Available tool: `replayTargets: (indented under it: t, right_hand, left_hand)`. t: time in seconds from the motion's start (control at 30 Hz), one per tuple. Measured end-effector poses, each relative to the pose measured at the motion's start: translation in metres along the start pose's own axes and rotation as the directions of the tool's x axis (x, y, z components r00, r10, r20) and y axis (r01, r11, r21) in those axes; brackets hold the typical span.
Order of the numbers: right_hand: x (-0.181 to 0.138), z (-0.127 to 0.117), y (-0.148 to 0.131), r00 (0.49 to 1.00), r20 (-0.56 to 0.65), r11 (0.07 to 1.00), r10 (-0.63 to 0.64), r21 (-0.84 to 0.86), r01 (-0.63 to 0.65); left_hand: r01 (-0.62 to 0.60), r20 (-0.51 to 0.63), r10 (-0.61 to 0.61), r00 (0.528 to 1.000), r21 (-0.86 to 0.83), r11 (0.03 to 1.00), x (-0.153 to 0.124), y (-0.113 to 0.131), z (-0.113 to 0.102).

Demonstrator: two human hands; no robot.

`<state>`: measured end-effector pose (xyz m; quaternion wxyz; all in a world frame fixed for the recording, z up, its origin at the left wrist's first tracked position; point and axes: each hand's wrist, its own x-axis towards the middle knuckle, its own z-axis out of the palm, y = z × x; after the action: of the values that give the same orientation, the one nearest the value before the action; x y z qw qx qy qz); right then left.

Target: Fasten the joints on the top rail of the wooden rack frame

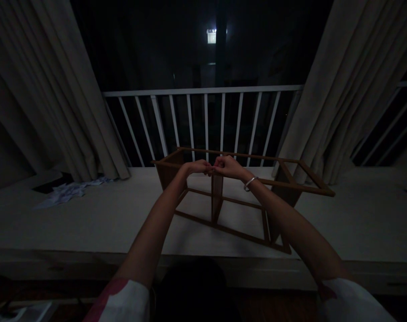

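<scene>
On my feed, the left hand (200, 167) and right hand (229, 167) are half-curled, fingertips together by the middle of a brown, open-framed wooden shelf (217, 197); I cannot tell whether they grip anything. The shelf lies sideways on the flat white ledge (123, 219).

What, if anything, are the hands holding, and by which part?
It can't be told in this dim light: the left hand and right hand are close together at the wooden frame.

The rack (217, 197) looks like matt wood, the bangle (249, 181) glossy metal, the curtains (344, 89) matt cloth, the railing (206, 91) smooth.
</scene>
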<state>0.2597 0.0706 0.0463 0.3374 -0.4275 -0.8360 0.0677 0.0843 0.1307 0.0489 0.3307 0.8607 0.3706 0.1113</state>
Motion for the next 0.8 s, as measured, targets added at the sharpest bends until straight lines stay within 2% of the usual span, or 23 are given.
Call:
replayTargets:
  t: [0.17, 0.47, 0.67, 0.8]
  right_hand:
    - [-0.002, -0.001, -0.003, 0.999, -0.012, 0.999, -0.036, -0.034, 0.036]
    - [-0.004, -0.006, -0.011, 1.0, -0.011, 0.999, -0.012, 0.038, 0.013]
    - [-0.003, -0.002, -0.002, 0.997, 0.073, 0.988, 0.032, 0.15, -0.043]
    - [-0.002, -0.001, 0.001, 0.992, 0.124, 0.986, 0.006, 0.162, -0.027]
  left_hand:
    - [0.001, -0.003, -0.001, 1.0, 0.016, 1.0, 0.0, -0.003, 0.0]
    - [0.002, 0.003, -0.002, 1.0, 0.024, 1.0, 0.0, -0.001, -0.002]
    - [-0.003, 0.017, 0.002, 1.0, 0.021, 1.0, -0.002, 0.003, -0.001]
    - [-0.006, 0.004, 0.006, 1.0, 0.034, 0.999, 0.0, 0.0, 0.0]
